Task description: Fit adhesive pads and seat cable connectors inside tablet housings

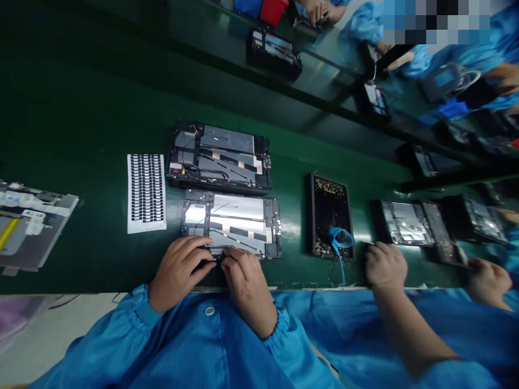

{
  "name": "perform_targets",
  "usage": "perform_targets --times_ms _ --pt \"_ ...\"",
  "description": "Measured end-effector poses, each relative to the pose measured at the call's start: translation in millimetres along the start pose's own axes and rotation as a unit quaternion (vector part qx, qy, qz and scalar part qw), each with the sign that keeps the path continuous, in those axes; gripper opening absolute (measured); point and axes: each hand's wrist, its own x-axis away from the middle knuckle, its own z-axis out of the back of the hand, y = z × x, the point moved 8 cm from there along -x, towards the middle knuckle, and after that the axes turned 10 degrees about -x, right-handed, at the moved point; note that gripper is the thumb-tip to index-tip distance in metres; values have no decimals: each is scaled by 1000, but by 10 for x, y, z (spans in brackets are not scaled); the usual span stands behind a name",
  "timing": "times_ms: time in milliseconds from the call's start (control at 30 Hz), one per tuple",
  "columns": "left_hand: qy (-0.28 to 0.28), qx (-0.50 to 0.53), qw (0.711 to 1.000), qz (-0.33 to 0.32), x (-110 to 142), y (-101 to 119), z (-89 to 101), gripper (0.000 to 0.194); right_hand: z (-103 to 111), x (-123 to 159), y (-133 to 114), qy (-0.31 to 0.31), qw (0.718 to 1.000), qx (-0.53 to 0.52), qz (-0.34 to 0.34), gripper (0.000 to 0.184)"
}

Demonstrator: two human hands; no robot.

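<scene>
An opened tablet-like device [239,224], with silver panels, black strips and thin cables in a black frame, lies before me near the table's front edge. My left hand [182,270] is at its near left edge, fingers curled, with thumb and fingertips close together. Beside it, my right hand [247,286] has its fingers bent and pressed together on the same near edge. What either hand pinches is too small or hidden to make out. Right behind lies a stack of similar opened devices [227,141]. A white sheet of black stickers [146,224] lies to the left.
To the right is a black tray [310,216] of tiny brass-coloured pieces with a blue coiled strap [340,237]. A co-worker's hand [385,265] rests next to more devices [407,224]. A grey panel [48,237] lies far left. Across a rail [284,81], other people work.
</scene>
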Motion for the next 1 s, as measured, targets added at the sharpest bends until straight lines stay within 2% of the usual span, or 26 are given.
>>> perform_targets --times_ms 367,500,600,667,867,1000 --pt "21 -14 999 -24 -24 44 45 8 7 -48 -38 7 999 45 8 19" --pt "27 -24 999 -37 -33 71 43 5 0 -59 -58 1 998 59 13 18" --pt "33 -40 997 -53 -38 104 46 11 -3 -63 -54 3 998 65 12 17" --pt "35 -48 997 -54 -42 112 49 13 14 -56 -42 14 999 48 17 15" --pt "49 -54 996 -51 -55 146 93 12 166 40 84 92 991 -95 15 15" --pt "46 -64 996 -49 -57 179 88 13 181 75 123 102 988 -112 6 20"
